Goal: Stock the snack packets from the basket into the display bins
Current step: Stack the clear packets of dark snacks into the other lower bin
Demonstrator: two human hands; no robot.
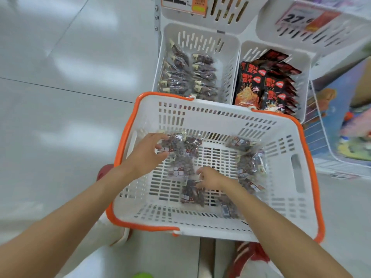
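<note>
Orange plastic trims the rim of a white slotted shopping basket that sits low over the pale grey tiled floor. Inside it lie small clear snack packets filled with dark reddish-brown pieces: a cluster along the right wall, and several more across the middle and far-left of the bottom.

Both bare arms reach down into the basket. The left hand is at the far-left corner, with its fingers curled over the edge of one clear packet, pinching it. The right hand is near the middle of the bottom, fingertips on the top of a second packet. Blur hides whether it grips that packet or only touches it.

Just beyond the basket's far rim stand two white slotted display bins, side by side. The left bin holds two rows of the same clear packets, standing on edge. The right bin holds black-and-red foil pouches with printed characters. Above them are upper white bins bearing orange-and-white price cards.
</note>
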